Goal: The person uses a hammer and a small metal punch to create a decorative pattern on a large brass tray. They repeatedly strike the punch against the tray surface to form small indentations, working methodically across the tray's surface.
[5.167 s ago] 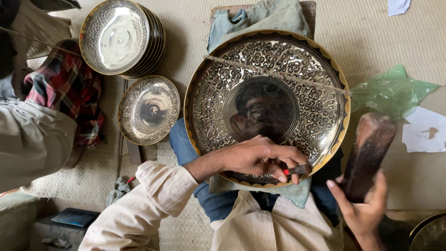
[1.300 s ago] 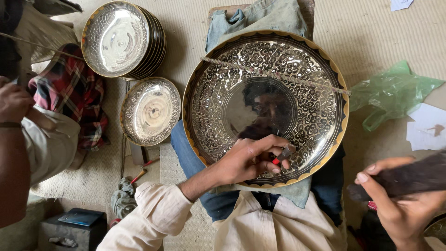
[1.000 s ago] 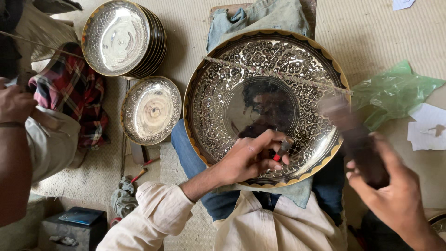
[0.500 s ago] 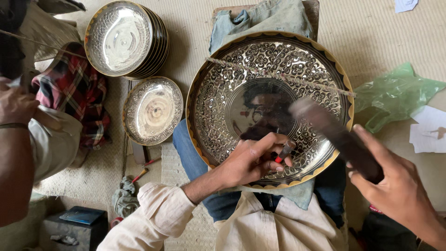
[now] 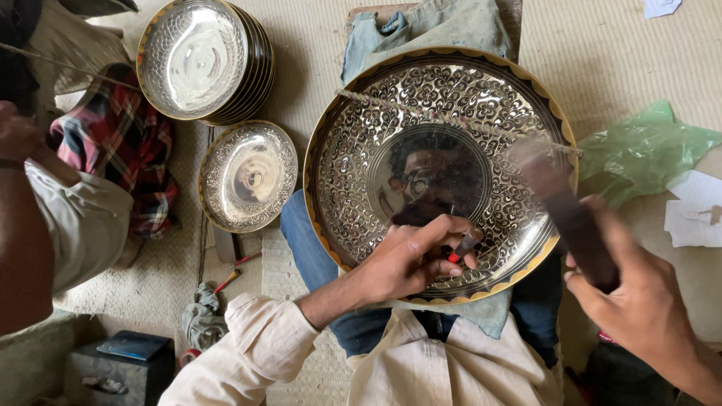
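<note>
**Mallet mid-swing over chisel hand: knuckles were the main risk**

You had the big engraved metal tray (image 5: 440, 173) resting tilted across your lap, propped on a blue-grey cloth (image 5: 429, 26) at the far edge, with a cord stretched across its upper face. Biggest risk: the tray looked unclamped, so a hard blow could have made it slip or rock on your knees and thrown the line of the cut off.

Your right hand (image 5: 639, 308) was wrapped tight around a dark wooden mallet (image 5: 560, 207), blurred, angled toward the tray. If that stroke had landed off centre, it would likely have caught your left fingers rather than the tool head.

Your left hand (image 5: 410, 259) was pinched closed on a small chisel (image 5: 462, 246) with a red band, tip on the tray's lower inner ring. A tilted chisel could have skidded and scratched the polished centre.

Lesser hazards: the stack of plates (image 5: 199, 60) and the single small plate (image 5: 247, 177) sat just beside your knee, within elbow reach. Another person's arm (image 5: 30, 248) was at the left edge, well apart from the swing.
</note>
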